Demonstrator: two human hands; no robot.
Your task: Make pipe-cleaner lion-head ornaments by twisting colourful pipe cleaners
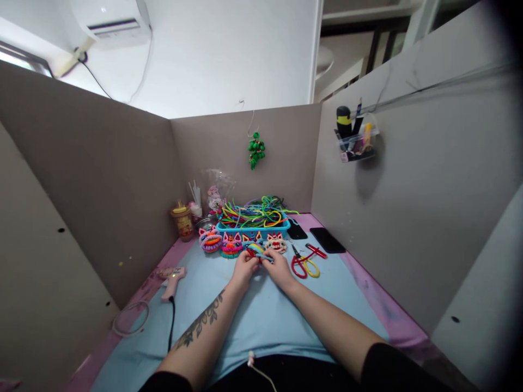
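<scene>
Pinching fuzzy-looking red, yellow and blue strands (256, 249), the left hand (245, 267) and right hand (279, 268) seem mid-shaping; the next move likely calls for steadiness.

We see red, yellow and blue strands (257, 249) between our left hand (243, 267) and right hand (281, 267); beyond them, a turquoise basket (233, 231); to their right, red-and-yellow-handled scissors (302, 259); to their left, a pink glue gun (174, 281) (our left forearm (200, 328) wears dark leaves).
</scene>
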